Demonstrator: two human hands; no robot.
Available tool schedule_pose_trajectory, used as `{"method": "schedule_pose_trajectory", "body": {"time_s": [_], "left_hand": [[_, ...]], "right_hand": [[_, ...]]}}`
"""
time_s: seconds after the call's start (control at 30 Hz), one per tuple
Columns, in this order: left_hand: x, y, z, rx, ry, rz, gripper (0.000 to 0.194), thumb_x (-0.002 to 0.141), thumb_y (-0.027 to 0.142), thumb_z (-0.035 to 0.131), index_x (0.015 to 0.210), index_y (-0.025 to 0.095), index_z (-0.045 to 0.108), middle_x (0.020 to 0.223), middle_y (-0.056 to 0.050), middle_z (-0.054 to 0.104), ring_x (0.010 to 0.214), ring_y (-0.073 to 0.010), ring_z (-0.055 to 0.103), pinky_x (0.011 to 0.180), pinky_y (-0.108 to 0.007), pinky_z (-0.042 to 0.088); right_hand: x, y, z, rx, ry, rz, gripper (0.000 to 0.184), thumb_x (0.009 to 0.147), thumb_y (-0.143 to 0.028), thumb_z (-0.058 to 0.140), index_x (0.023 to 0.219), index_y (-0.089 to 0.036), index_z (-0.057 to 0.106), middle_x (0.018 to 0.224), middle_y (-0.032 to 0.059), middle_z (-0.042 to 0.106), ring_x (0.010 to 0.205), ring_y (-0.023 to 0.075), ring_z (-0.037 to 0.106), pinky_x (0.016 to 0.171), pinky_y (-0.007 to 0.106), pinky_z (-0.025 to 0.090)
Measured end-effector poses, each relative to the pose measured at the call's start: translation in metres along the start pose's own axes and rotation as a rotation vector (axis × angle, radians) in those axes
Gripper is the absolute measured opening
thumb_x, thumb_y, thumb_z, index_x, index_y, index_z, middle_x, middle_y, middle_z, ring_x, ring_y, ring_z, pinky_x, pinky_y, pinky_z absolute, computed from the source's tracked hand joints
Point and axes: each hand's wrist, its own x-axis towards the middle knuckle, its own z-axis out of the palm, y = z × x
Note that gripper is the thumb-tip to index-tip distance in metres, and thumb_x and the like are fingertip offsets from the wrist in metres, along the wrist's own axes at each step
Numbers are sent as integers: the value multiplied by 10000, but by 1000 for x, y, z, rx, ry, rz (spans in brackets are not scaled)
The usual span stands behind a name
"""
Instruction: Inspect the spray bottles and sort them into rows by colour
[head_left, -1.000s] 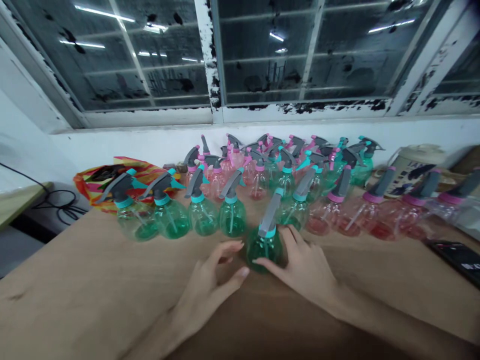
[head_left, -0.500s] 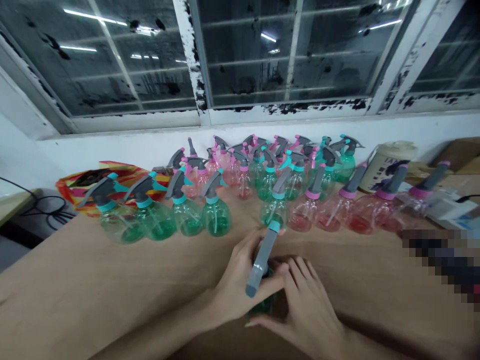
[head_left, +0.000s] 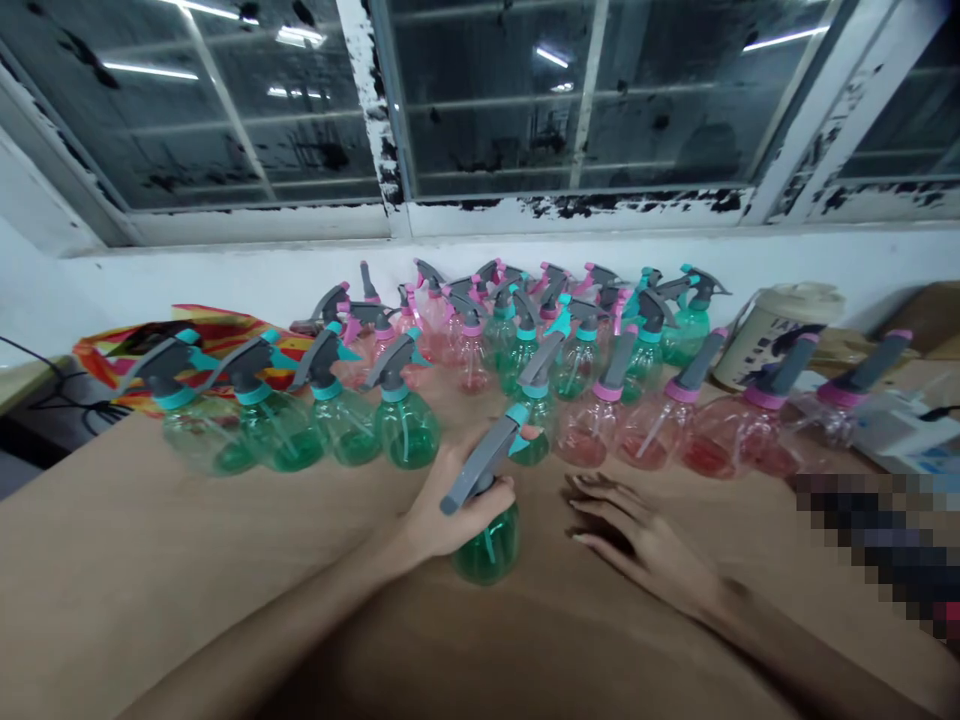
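Observation:
My left hand is wrapped round the neck of a green spray bottle with a grey trigger head, which stands on the wooden table near its middle. My right hand lies on the table just right of the bottle, fingers stretched out, touching nothing else. Behind the held bottle runs a row of green spray bottles to the left and pink ones to the right.
Many more green and pink spray bottles crowd the back of the table against the white wall. A striped bag lies at the left, a white patterned jar at the right. A blurred-out dark object sits near the right edge.
The bottle, held tilted in both hands half a second ago, now stands upright in my left hand alone. My right hand has let go and moved right onto the table.

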Motion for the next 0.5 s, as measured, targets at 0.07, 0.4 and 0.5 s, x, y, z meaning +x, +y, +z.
{"method": "schedule_pose_trajectory", "body": {"time_s": [0.07,0.4,0.5], "left_hand": [[1,-1,-1,3,4,6,423,732,162,460,1141,227,551,631,37,526,483,-129,410,510,-265,405],[0,-1,-3,12,12,66,271,750,157,466,987,240,568,648,43,487,498,-125,436,543,-269,422],[-1,-3,-3,1,22,85,176,753,168,475,901,225,550,608,49,484,498,-126,464,523,-258,432]], "right_hand": [[5,1,2,-24,-25,-15,385,877,-384,502,1236,-245,513,1309,63,537,1238,235,448,1022,496,373],[17,-8,11,-34,-41,-16,413,890,-385,482,1262,-208,506,1328,74,520,1276,238,399,1037,485,364],[15,-6,12,-19,-23,1,421,875,-396,504,1262,-229,511,1326,59,523,1268,242,410,1034,486,367]]}}
